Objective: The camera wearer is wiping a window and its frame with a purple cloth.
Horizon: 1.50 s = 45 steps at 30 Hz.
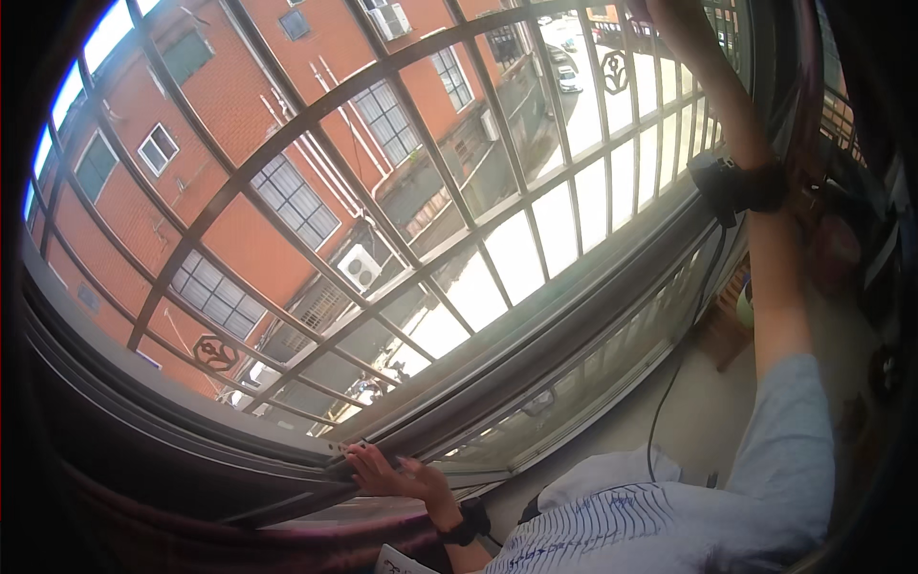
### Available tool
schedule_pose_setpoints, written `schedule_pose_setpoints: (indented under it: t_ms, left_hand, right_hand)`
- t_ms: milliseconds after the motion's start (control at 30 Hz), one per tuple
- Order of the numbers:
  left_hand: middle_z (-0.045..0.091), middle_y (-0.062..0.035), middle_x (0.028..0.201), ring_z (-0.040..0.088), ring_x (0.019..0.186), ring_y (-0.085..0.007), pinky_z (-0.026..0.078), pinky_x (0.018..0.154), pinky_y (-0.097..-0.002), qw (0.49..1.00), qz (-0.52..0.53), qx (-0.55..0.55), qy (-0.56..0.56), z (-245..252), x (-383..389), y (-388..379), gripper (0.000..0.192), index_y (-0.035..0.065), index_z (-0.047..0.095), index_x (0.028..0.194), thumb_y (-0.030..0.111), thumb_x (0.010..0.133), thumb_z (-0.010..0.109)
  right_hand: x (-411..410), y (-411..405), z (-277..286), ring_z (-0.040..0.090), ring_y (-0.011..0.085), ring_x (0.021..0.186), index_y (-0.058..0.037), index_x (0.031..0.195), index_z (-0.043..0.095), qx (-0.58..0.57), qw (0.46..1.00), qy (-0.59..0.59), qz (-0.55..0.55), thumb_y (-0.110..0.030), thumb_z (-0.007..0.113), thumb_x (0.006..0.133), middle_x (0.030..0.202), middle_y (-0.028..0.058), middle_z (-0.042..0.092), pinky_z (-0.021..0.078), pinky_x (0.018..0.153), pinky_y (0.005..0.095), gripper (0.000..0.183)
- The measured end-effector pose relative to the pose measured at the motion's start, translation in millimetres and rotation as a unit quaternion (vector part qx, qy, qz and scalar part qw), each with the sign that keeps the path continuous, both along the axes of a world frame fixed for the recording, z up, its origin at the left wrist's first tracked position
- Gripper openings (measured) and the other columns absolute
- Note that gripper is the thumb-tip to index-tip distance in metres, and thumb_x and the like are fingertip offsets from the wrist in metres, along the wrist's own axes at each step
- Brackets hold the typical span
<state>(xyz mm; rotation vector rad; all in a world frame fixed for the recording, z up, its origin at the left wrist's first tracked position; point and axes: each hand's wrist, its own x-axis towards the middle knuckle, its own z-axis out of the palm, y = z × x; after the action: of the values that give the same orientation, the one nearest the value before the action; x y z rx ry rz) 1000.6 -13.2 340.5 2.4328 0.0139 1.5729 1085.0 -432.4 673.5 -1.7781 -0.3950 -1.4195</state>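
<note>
A window with a dark metal frame (545,359) fills the space before me. My left hand (394,473) rests with outstretched fingers against the frame's lower left corner, holding nothing that I can see. My right arm stretches along the right side of the window. Only part of my right hand (638,8) shows at the top edge of the picture, so what it touches is hidden. Dark bands circle both wrists: a wristband with a small device (739,186) on the right, another wristband (465,522) on the left.
Security bars (401,269) stand outside the window, with a brick building (237,237) beyond. Below the frame is a lower glass pane (566,398). A black cable (663,409) hangs beside my shirt. A dark red curtain (323,549) lies at the lower left, and a wooden stool-like item (728,316) stands at right.
</note>
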Motion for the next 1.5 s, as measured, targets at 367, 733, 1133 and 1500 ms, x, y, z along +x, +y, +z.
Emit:
schedule_pose_setpoints:
  t_ms: [367, 733, 1133, 1500]
  left_hand:
    - [0.036, -0.0177, 0.132, 0.029, 0.125, -0.0357, 0.014, 0.1, -0.0532, 0.999, -0.013, 0.028, 0.026, 4.5, -21.6, 5.4, 0.039, 0.0037, 0.04, 0.124, 0.022, 0.09, 0.033]
    - [0.05, -0.0142, 0.121, 0.042, 0.117, -0.0334, 0.021, 0.097, -0.0502, 0.999, -0.035, 0.009, -0.024, 16.1, -14.7, -5.1, 0.029, 0.0064, 0.053, 0.111, 0.017, 0.089, 0.038]
    - [0.052, -0.0153, 0.117, 0.043, 0.114, -0.0336, 0.023, 0.096, -0.051, 0.996, -0.054, 0.002, -0.075, 17.8, -8.9, -10.4, 0.03, 0.0046, 0.054, 0.111, 0.019, 0.09, 0.037]
    - [0.049, -0.0142, 0.121, 0.043, 0.115, -0.032, 0.023, 0.095, -0.0475, 0.997, -0.041, 0.02, -0.065, 19.9, -9.1, -14.9, 0.032, 0.0066, 0.054, 0.11, 0.024, 0.094, 0.032]
  right_hand:
    - [7.1, 69.7, -1.9, 0.051, 0.0244, 0.078, -0.0063, 0.085, 0.053, -0.189, 0.912, -0.344, -0.116, -0.012, 0.051, 0.077, 0.079, 0.0061, 0.053, 0.0387, 0.072, 0.0352, 0.01]
    - [-1.4, 172.3, -31.0, 0.034, 0.0273, 0.123, -0.0238, 0.115, 0.05, -0.445, 0.86, -0.249, -0.021, -0.037, 0.058, 0.078, 0.129, 0.0052, 0.041, 0.0223, 0.105, 0.0455, 0.04]
    - [11.4, -74.8, 41.0, 0.029, 0.0262, 0.126, -0.0011, 0.128, 0.035, -0.172, 0.935, -0.192, -0.242, -0.024, 0.046, 0.089, 0.129, 0.0163, 0.035, 0.0244, 0.102, 0.0339, 0.046]
    - [32.9, -157.1, -108.3, 0.049, 0.0137, 0.089, -0.0025, 0.122, 0.04, 0.138, 0.965, -0.135, -0.179, -0.043, 0.038, 0.09, 0.102, 0.0085, 0.05, 0.0386, 0.078, 0.028, 0.052]
